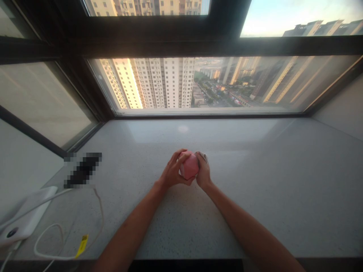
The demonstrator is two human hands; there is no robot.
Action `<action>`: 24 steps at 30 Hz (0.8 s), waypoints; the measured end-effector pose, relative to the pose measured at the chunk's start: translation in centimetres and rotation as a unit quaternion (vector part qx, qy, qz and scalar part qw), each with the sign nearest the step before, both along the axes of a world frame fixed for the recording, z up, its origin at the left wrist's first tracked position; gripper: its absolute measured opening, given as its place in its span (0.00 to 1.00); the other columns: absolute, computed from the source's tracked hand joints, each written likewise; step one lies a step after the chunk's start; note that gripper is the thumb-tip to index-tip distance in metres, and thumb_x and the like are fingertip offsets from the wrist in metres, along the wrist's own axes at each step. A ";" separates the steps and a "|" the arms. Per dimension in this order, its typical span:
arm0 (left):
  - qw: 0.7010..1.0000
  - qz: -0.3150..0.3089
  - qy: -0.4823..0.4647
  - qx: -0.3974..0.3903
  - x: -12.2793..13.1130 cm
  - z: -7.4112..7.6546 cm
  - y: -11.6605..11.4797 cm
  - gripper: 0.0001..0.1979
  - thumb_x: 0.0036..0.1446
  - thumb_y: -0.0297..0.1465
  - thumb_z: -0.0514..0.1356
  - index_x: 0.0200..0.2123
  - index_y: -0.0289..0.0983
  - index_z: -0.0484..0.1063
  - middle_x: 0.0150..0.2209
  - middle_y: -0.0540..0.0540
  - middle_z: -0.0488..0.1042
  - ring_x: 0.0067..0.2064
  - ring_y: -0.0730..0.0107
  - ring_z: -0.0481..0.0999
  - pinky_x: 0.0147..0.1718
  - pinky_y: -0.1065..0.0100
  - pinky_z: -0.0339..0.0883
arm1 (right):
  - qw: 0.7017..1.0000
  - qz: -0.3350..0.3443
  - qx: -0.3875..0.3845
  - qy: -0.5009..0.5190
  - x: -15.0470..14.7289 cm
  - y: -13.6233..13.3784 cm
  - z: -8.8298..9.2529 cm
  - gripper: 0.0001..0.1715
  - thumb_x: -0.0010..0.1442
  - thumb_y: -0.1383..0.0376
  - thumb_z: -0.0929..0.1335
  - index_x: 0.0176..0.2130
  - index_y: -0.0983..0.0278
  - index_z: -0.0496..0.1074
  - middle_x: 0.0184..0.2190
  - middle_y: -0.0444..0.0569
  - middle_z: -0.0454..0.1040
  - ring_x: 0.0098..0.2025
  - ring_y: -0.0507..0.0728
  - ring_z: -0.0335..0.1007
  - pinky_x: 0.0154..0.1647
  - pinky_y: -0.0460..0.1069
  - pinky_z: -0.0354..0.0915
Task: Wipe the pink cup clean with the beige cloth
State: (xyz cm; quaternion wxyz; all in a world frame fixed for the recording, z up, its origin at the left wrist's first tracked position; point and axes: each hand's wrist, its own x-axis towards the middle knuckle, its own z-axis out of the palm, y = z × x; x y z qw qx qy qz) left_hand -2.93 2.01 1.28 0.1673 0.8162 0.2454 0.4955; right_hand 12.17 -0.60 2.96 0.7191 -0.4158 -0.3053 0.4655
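Observation:
A pink, faceted, roughly ball-shaped object (190, 167) is held up above the pale sill; its exact kind I cannot make out. My left hand (172, 169) is closed around its left side, thumb below and fingers over the top. On the other side, my right hand (203, 172) is closed on a crumpled greyish cloth (204, 155) and rests against the pink object's right side. Most of the cloth is hidden behind the right hand's fingers.
The speckled stone window sill (263, 181) runs up to a dark window frame (198, 117). At the left are a pixelated dark item (83, 170), a white box-like device (31, 211) and a looped white cable (101, 211) with a yellow tag (82, 245).

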 end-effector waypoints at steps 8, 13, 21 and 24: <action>0.987 -0.036 -0.068 -0.139 0.2 -0.3 -0.1 0.42 0.62 0.53 0.64 0.71 0.37 0.60 0.57 0.36 0.75 0.54 0.52 0.80 0.55 0.54 0.76 | 0.999 0.042 0.000 0.007 -0.3 -0.5 0.3 0.28 0.57 0.42 0.77 0.28 0.60 0.69 0.25 0.39 0.64 0.27 0.51 0.56 0.28 0.48 0.58; 0.997 -0.023 -0.037 -0.061 0.2 -0.1 -0.1 0.46 0.55 0.52 0.72 0.70 0.39 0.64 0.63 0.32 0.71 0.62 0.43 0.75 0.61 0.49 0.72 | 1.000 0.012 0.005 0.025 -0.3 -0.4 0.3 0.28 0.55 0.43 0.79 0.28 0.59 0.68 0.25 0.38 0.63 0.28 0.51 0.56 0.28 0.47 0.59; 0.999 -0.006 -0.034 0.001 -0.2 -0.2 -0.1 0.47 0.55 0.55 0.71 0.70 0.39 0.63 0.64 0.30 0.71 0.64 0.40 0.75 0.62 0.46 0.72 | 1.000 0.024 0.009 0.015 -0.3 -0.6 0.6 0.27 0.57 0.44 0.78 0.28 0.59 0.68 0.26 0.39 0.64 0.28 0.51 0.56 0.28 0.48 0.59; 1.000 -0.007 -0.017 0.005 -0.2 0.1 -0.2 0.47 0.54 0.56 0.70 0.70 0.39 0.64 0.64 0.30 0.70 0.63 0.40 0.75 0.61 0.47 0.72 | 1.000 0.011 0.014 0.019 -0.3 -0.7 0.5 0.26 0.56 0.44 0.78 0.30 0.59 0.69 0.27 0.38 0.65 0.28 0.51 0.57 0.29 0.48 0.60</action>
